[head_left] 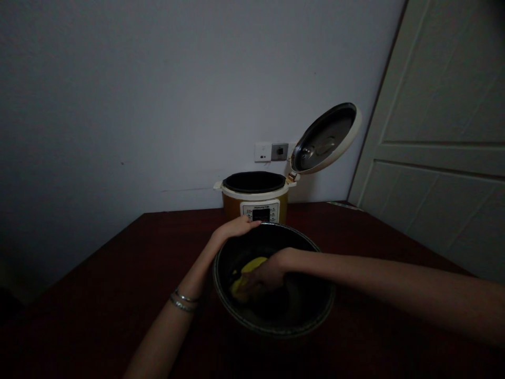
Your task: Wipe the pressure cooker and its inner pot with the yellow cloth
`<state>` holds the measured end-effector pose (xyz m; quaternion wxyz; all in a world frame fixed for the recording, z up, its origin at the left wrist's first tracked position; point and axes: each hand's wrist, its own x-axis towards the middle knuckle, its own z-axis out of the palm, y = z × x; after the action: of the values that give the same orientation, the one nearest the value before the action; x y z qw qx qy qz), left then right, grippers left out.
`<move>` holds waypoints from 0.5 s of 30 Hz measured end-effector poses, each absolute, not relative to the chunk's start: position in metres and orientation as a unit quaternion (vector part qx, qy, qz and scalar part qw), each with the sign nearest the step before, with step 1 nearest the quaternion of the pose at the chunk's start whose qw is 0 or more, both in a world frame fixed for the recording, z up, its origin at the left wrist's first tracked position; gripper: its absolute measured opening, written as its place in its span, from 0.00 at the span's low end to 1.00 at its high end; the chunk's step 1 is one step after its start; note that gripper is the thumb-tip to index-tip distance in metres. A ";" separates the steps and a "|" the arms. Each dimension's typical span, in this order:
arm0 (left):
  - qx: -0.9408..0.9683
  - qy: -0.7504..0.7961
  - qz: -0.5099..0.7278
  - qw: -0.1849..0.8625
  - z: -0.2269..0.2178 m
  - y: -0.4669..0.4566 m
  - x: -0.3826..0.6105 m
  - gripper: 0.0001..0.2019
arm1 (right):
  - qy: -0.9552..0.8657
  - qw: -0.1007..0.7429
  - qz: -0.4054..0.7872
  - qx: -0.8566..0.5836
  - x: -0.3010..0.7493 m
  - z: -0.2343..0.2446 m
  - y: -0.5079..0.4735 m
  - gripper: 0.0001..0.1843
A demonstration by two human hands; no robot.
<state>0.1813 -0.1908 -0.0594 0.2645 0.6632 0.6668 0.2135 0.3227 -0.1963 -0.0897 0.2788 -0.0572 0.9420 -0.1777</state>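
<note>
A dark round inner pot (276, 327) is tilted toward me above the table, its opening facing up. My left hand (238, 227) is closed on the pot's far left rim, and part of its fingers is hidden. Reaching down inside, my right hand (272, 269) presses a yellow cloth (240, 289) against the inner wall; the hand is closed on the cloth, though the fingers are dim. Behind the pot stands a pressure cooker (229, 205) with a white and gold-brown body, its front partly covered by my left hand and the pot.
The cooker's lid (327, 139) stands raised on a hinge at the right. Wall sockets (271, 152) are behind it. Everything rests on a dark red table (158, 237) against a pale wall, with a panelled door (434, 137) at the right. The light is dim.
</note>
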 end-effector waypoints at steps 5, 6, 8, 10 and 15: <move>0.654 0.676 0.208 0.269 -0.057 -0.192 0.183 0.24 | 0.912 0.389 -0.103 0.085 0.348 -0.062 -0.187 0.24; 0.651 0.677 0.211 0.272 -0.057 -0.193 0.184 0.24 | 0.907 0.401 -0.100 0.084 0.354 -0.059 -0.188 0.23; 0.648 0.675 0.217 0.280 -0.056 -0.193 0.183 0.24 | 0.897 0.424 -0.107 0.070 0.365 -0.057 -0.194 0.20; 0.652 0.668 0.217 0.284 -0.057 -0.192 0.182 0.24 | 0.884 0.447 -0.128 0.053 0.373 -0.060 -0.202 0.15; 0.659 0.662 0.218 0.283 -0.062 -0.187 0.177 0.25 | 0.878 0.430 -0.208 0.029 0.375 -0.076 -0.218 0.17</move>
<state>0.1769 -0.1874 -0.0620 0.2831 0.6588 0.6619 0.2183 0.3749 -0.2182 -0.0762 0.4299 0.0290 0.8781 -0.2079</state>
